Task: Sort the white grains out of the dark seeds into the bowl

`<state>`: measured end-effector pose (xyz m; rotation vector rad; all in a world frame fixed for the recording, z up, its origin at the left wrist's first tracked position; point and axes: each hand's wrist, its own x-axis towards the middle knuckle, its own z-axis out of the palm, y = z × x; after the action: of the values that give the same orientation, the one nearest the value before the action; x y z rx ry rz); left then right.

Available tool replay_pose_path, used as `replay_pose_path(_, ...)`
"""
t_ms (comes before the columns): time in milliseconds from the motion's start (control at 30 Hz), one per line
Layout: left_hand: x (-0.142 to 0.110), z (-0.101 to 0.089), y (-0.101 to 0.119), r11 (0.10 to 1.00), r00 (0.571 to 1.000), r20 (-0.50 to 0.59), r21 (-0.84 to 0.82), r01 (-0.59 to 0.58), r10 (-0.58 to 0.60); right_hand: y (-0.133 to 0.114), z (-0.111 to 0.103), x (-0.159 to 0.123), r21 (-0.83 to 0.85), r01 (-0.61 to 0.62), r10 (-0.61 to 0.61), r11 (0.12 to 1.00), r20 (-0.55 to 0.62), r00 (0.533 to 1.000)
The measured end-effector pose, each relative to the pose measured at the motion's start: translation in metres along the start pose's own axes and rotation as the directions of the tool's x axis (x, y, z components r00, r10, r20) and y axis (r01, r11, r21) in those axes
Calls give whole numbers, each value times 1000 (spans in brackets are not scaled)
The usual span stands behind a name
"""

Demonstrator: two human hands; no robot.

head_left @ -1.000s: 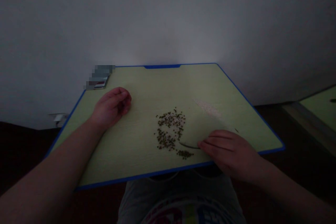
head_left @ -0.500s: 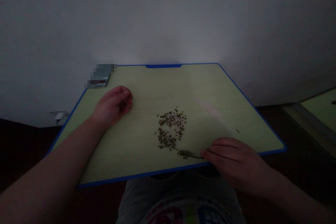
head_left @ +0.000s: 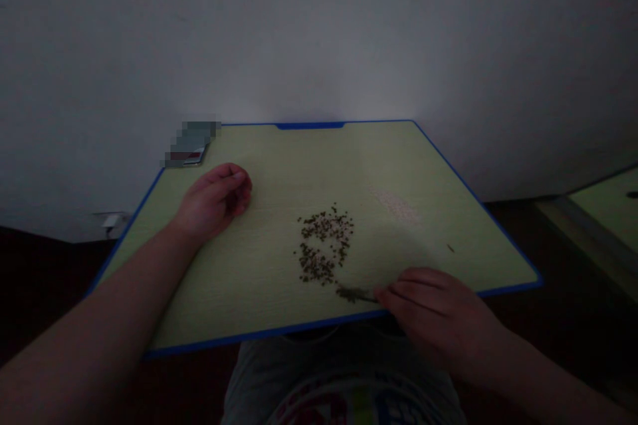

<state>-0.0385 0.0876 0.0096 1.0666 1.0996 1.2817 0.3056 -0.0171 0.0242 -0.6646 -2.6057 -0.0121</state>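
Observation:
A scatter of small dark seeds [head_left: 323, 244] lies in the middle of a pale green desk with a blue rim [head_left: 279, 333]. My right hand [head_left: 438, 315] rests at the near edge, fingers pinched on a thin dark tool [head_left: 355, 295] whose tip sits in a small clump of seeds below the main scatter. My left hand [head_left: 215, 199] lies on the desk to the left, fingers loosely curled, nothing visible in them. A faint pale patch [head_left: 396, 204] of fine grains lies to the right of the seeds.
A small flat card-like object [head_left: 189, 146] sits at the desk's far left corner. One stray seed [head_left: 450, 248] lies near the right edge. A white wall rises behind the desk. Another green desk [head_left: 608, 202] shows at far right. The scene is dim.
My right hand has drawn the thin tool down toward the near edge, dragging a small clump of seeds away from the scatter. The left hand has barely moved.

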Motion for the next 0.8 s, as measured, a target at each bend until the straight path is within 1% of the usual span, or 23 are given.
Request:
replay_pose_path(167,0,-1,-1,1000,1000,17,-7,-8,9,1,3,-13,-91,-135,134,987,-18,991)
replay_pose_path(200,0,0,-1,1000,1000,19,-12,-7,7,1,3,-13,-95,-147,146,985,-22,989)
replay_pose_path(400,-1,1,0,1000,1000,14,-15,-5,5,-9,5,-6,-94,-69,70,993,3,998)
replay_pose_path(533,-1,-1,-1,1000,1000,21,-20,-12,13,-8,11,-8,-150,-107,110,983,13,994)
replay_pose_path(633,0,-2,-2,1000,999,41,-15,-10,11,-5,11,-12,-193,-145,151,970,13,988)
replay_pose_path(800,-1,-1,-1,1000,1000,26,-20,-11,11,-8,10,-10,-180,-130,131,975,-4,991)
